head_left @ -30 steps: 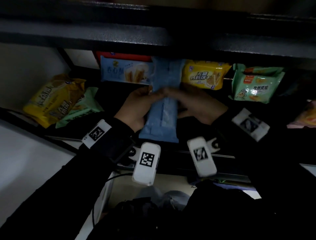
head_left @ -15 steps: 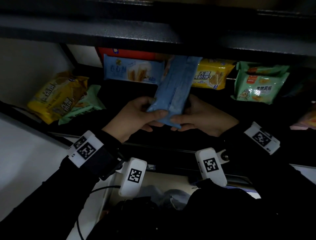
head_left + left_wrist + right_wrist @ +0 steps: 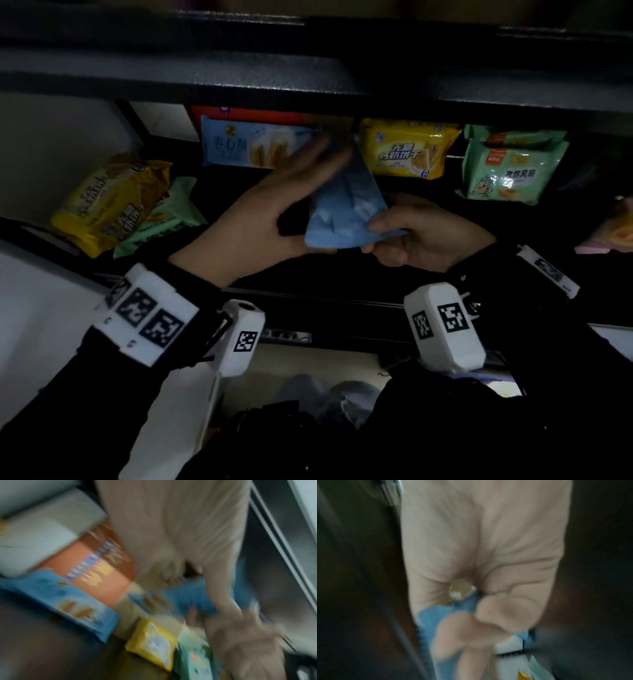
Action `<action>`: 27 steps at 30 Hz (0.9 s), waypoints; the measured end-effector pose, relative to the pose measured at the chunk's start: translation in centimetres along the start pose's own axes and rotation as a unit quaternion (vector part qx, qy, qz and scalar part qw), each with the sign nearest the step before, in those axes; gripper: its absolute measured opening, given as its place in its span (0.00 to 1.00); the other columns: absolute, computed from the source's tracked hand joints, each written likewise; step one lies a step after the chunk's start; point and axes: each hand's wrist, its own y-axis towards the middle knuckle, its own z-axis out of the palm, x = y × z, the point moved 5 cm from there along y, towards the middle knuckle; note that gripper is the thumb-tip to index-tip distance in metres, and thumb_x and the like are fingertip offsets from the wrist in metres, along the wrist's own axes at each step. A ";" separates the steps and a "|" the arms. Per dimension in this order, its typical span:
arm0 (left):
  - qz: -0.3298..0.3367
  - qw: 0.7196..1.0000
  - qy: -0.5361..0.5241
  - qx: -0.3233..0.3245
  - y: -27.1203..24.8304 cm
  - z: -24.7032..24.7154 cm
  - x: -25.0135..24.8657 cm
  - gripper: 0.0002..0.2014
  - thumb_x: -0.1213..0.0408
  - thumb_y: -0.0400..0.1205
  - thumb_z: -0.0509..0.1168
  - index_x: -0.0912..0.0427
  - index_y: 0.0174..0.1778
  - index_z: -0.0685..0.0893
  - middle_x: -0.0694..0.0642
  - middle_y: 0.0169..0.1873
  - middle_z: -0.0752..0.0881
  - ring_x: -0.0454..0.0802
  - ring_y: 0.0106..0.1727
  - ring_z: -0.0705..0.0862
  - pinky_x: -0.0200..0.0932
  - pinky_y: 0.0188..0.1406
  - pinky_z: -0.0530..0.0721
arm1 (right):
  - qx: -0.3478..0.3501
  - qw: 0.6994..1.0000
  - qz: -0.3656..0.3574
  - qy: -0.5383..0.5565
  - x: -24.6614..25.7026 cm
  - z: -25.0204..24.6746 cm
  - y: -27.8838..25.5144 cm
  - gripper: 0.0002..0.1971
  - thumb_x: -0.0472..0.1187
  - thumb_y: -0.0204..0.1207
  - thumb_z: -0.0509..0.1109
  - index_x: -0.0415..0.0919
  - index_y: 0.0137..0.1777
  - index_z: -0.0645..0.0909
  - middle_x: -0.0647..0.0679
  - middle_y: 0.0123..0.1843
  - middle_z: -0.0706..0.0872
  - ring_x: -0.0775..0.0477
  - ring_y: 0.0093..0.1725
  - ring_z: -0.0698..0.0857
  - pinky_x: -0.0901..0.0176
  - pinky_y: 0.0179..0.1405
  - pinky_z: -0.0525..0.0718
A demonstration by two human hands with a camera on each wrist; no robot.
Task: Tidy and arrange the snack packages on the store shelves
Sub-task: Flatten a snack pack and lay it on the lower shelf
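A plain light-blue snack package (image 3: 346, 209) stands tilted over the dark shelf, its top leaning toward the back row. My right hand (image 3: 380, 233) pinches its lower right corner; in the right wrist view thumb and fingers pinch the blue package (image 3: 433, 615). My left hand (image 3: 294, 185) is spread, its blurred fingers lying straight along the package's left side and its thumb under the bottom edge. The left wrist view is blurred and shows the blue package (image 3: 188, 599) past the fingers. At the back lies a blue wafer package (image 3: 253, 147), with a yellow biscuit package (image 3: 404, 150) to its right.
A green package (image 3: 507, 171) lies right of the yellow one, and an orange box (image 3: 246, 114) sits behind the blue wafers. At the left lie a yellow package (image 3: 109, 202) and a green package (image 3: 164, 219). The upper shelf board (image 3: 308, 78) overhangs closely.
The blue package has gone up and back toward the rear row. My left hand let go of its lower end and spread along its side; my right hand now pinches the lower corner.
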 end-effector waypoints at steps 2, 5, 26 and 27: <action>0.023 0.997 -0.021 -0.075 0.9 -0.1 -0.7 0.26 0.71 0.78 0.69 0.66 0.72 0.71 0.55 0.71 0.74 0.48 0.74 0.74 0.32 0.76 0.66 | 0.022 1.000 0.009 -0.012 0.3 0.3 0.1 0.20 0.52 0.66 0.73 0.37 0.50 0.78 0.46 0.26 0.86 0.54 0.19 0.79 0.69 0.19 0.76; -0.089 0.949 -0.197 -0.230 0.8 -0.8 0.8 0.15 0.71 0.81 0.67 0.55 0.62 0.80 0.44 0.55 0.86 0.34 0.58 0.84 0.38 0.63 0.80 | -0.093 0.993 -0.001 -0.078 1.4 -1.5 0.4 0.32 0.73 0.64 0.57 0.44 0.43 0.80 0.48 0.33 0.87 0.52 0.31 0.85 0.59 0.35 0.81; -0.371 0.623 -0.636 -0.264 -0.8 3.4 6.8 0.17 0.60 0.85 0.62 0.62 0.40 0.93 0.59 0.42 0.92 0.52 0.42 0.92 0.45 0.35 0.89 | -0.171 0.967 -0.032 -0.188 -2.3 -3.8 1.1 0.09 0.39 0.81 0.65 0.51 0.52 0.85 0.53 0.42 0.92 0.56 0.40 0.90 0.65 0.40 0.87; -0.371 0.614 -0.644 -0.265 -0.8 3.5 6.8 0.18 0.60 0.85 0.62 0.62 0.37 0.94 0.60 0.41 0.92 0.52 0.41 0.92 0.46 0.34 0.90 | -0.174 0.966 -0.031 -0.191 -2.1 -3.8 1.2 0.09 0.39 0.82 0.65 0.52 0.50 0.85 0.55 0.39 0.92 0.58 0.39 0.90 0.67 0.37 0.86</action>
